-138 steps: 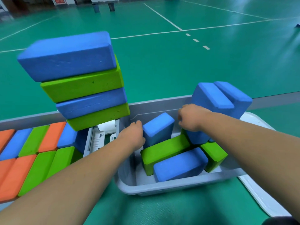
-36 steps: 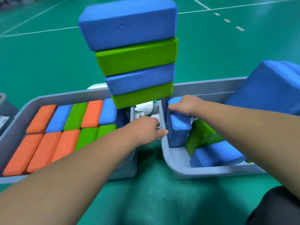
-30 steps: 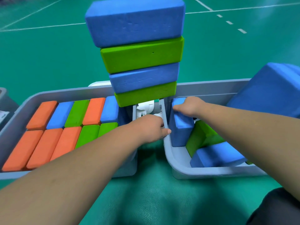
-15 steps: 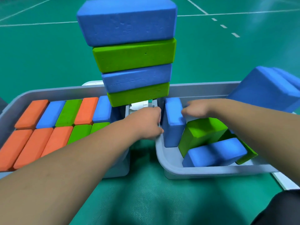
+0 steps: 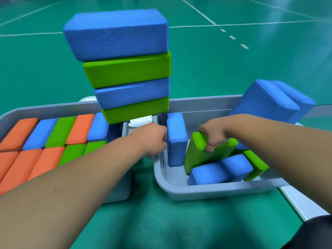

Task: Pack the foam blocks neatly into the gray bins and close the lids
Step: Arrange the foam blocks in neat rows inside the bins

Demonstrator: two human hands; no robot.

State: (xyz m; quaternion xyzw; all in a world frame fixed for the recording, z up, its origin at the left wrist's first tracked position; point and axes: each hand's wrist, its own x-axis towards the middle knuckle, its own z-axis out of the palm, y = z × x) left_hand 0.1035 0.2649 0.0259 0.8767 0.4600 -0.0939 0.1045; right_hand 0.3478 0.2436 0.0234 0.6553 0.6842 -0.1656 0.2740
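One green block, foam, lies tilted on edge in the right bin, lower end down among other blocks, upper end raised.
- Hold: right hand grips its upper long edge, fingers curled over the top; thumb hidden.
- Handling (judged): light, slightly squashy, matte and non-slip. One hand is enough. Best taken across the narrow thickness near the middle of the long edge, so it stands up without twisting. A hard squeeze may dent it.
- Just left: one upright blue block, on edge against the bin's left wall.
- Left hand: fingers curled at that wall's rim, apparently steadying the bin.
- Below and right: one flat blue block and one second green block, both askew.
- Far right corner: two leaning blue blocks, propped over the rim.
- Left bin: orange, blue and green blocks in tidy rows.
- Stack: four blocks, blue and green alternating, at the left bin's right end; tall, likely to topple if knocked.
- Lid: white, beside the right bin on the floor.
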